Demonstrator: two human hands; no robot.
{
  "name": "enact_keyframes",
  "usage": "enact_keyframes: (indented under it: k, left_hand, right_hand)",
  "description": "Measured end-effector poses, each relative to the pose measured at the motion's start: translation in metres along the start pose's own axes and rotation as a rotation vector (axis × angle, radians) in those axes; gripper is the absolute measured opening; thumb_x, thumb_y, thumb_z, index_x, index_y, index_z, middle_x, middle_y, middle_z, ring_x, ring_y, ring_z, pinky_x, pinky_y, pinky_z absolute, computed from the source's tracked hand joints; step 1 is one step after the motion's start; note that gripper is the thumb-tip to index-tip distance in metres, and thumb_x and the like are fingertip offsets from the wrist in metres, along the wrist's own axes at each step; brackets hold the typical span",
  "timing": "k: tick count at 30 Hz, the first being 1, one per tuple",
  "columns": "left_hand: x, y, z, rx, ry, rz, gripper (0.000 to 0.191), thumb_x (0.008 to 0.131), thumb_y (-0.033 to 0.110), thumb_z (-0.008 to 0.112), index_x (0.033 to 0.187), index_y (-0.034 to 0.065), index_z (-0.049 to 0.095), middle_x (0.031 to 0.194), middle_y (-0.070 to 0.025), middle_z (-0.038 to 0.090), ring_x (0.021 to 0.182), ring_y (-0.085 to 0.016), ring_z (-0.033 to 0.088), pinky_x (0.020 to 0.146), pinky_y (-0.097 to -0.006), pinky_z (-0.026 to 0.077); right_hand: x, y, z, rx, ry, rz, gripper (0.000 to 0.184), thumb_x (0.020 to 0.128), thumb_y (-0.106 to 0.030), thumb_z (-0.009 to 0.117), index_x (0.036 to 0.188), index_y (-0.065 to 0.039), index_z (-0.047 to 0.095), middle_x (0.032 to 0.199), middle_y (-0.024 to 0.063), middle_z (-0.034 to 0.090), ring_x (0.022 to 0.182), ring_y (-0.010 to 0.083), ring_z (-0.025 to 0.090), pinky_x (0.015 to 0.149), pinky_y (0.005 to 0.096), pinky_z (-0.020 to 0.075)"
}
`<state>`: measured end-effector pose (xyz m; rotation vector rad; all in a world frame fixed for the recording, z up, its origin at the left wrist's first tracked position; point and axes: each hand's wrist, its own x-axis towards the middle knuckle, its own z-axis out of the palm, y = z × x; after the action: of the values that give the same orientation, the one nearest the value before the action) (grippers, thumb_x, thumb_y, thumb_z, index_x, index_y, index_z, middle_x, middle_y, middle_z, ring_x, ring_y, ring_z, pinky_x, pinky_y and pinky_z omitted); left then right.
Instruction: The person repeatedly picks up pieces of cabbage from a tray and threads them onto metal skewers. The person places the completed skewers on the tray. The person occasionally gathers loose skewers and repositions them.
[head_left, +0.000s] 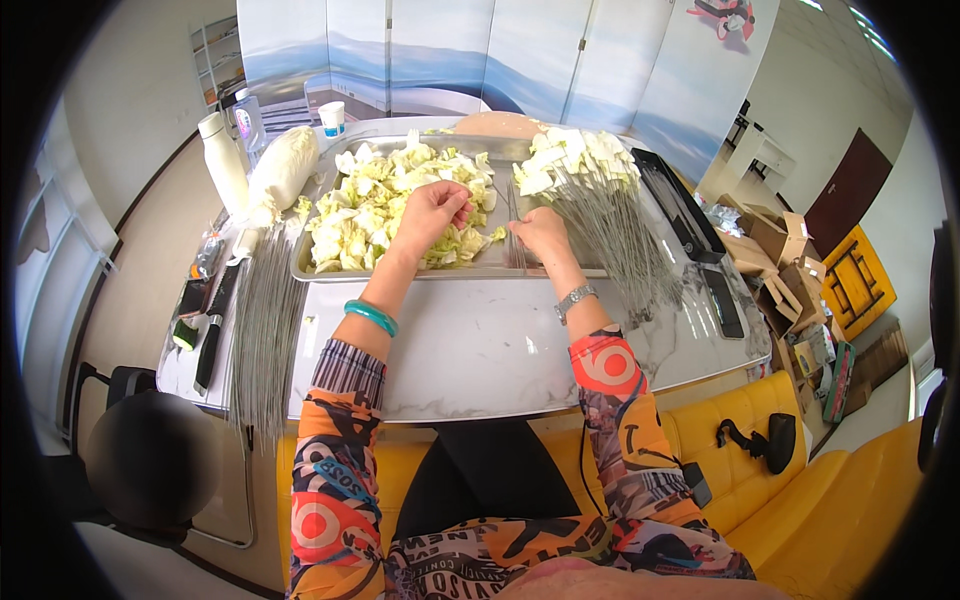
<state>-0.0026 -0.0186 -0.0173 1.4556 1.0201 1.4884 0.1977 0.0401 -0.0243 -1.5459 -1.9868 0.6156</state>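
Observation:
A metal tray (480, 274) on the table holds torn pale cabbage leaves (352, 225) on its left. Above these leaves is my left hand (437, 212), fingers curled and thumb against them; whether something small is between them is hidden. My right hand (541, 231) pinches at thin metal skewers (516, 251) that lie near the tray's middle. Right of it, a bundle of skewers (619, 232) has cabbage pieces (577, 157) threaded at its far end and overhangs the tray's near rim. A small leaf scrap (498, 234) sits between my hands.
On the left are bare skewers (266, 330), a black-handled knife (208, 352), a whole cabbage (285, 169), a white bottle (223, 161) and a paper cup (331, 118). A black box (679, 206) and a phone (722, 304) lie right. Someone's blurred head (154, 457) is at lower left.

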Motion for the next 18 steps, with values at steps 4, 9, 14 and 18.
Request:
enact_keyframes:
  k: [4, 9, 14, 18]
  left_hand:
    - [0.0, 0.001, 0.002, 0.007, -0.002, -0.003, 0.016, 0.093, 0.01, 0.053, 0.097, -0.0045, 0.061, 0.079, -0.0072, 0.063, 0.066, -0.011, 0.057, 0.059, -0.0245, 0.05]
    - [0.0, 0.003, 0.003, 0.009, 0.005, -0.021, 0.016, 0.093, 0.009, 0.053, 0.097, -0.0043, 0.061, 0.079, -0.0074, 0.063, 0.066, -0.011, 0.057, 0.058, -0.0247, 0.049]
    - [0.0, 0.001, 0.001, 0.021, 0.013, -0.03, 0.015, 0.093, 0.008, 0.053, 0.097, -0.0043, 0.061, 0.079, -0.0075, 0.063, 0.066, -0.011, 0.057, 0.058, -0.0249, 0.049]
    - [-0.001, 0.002, 0.001, 0.017, 0.023, -0.026, 0.015, 0.092, 0.007, 0.053, 0.097, -0.0041, 0.061, 0.079, -0.0076, 0.063, 0.066, -0.012, 0.058, 0.059, -0.0248, 0.05]
  right_hand:
    - [0.004, 0.007, 0.004, 0.016, 0.022, 0.018, 0.034, 0.079, -0.028, 0.066, 0.059, -0.001, 0.064, 0.059, 0.0148, 0.062, 0.069, 0.0321, 0.064, 0.066, 0.0386, 0.0496]
    - [0.005, 0.008, 0.006, 0.076, 0.057, 0.024, 0.031, 0.08, -0.023, 0.062, 0.058, -0.003, 0.064, 0.058, 0.0129, 0.063, 0.069, 0.0308, 0.064, 0.068, 0.0378, 0.0501]
    - [-0.005, -0.001, -0.001, 0.054, 0.076, -0.022, 0.03, 0.081, -0.022, 0.06, 0.057, -0.003, 0.064, 0.056, 0.0124, 0.063, 0.063, 0.0289, 0.064, 0.067, 0.0352, 0.0512]
    - [-0.01, -0.005, -0.007, 0.017, 0.094, -0.027, 0.024, 0.079, -0.019, 0.058, 0.061, -0.004, 0.065, 0.058, 0.0077, 0.063, 0.056, 0.0199, 0.06, 0.06, 0.0328, 0.0467]
